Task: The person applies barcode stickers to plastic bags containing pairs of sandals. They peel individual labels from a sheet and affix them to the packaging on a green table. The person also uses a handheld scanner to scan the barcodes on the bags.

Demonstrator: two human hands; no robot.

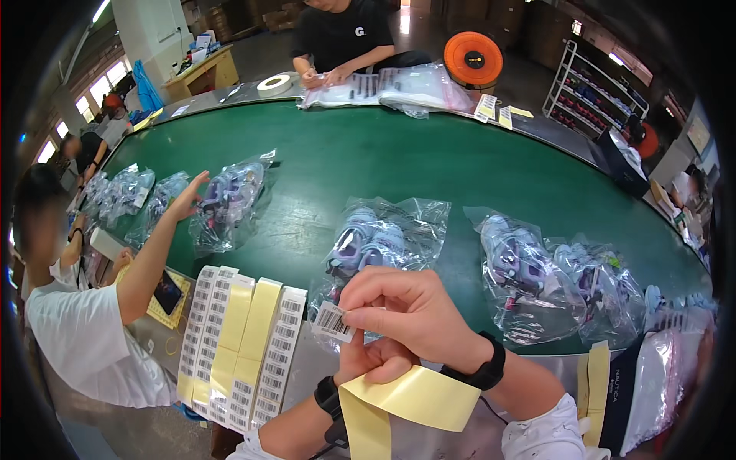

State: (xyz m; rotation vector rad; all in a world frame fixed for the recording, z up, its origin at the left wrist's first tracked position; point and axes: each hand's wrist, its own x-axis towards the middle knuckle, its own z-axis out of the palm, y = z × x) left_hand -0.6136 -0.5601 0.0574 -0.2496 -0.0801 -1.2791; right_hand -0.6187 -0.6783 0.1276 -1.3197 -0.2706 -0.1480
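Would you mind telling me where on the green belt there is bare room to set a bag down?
The widest bare stretch of the green belt lies between the far clear bags and the near bagged shoes. The near edge is crowded: sticker strips, bags at right, and the right hand holding a barcode sticker.

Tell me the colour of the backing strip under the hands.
Pale yellow backing strip, held in the left hand; clearest in the head view.

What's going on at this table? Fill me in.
The right hand pinches a small barcode sticker by its edge, while the left hand holds a yellow backing strip. A bagged pair of purple shoes lies just beyond on the green table. More sticker strips lie to the left, where a co-worker's hand reaches toward another bag.
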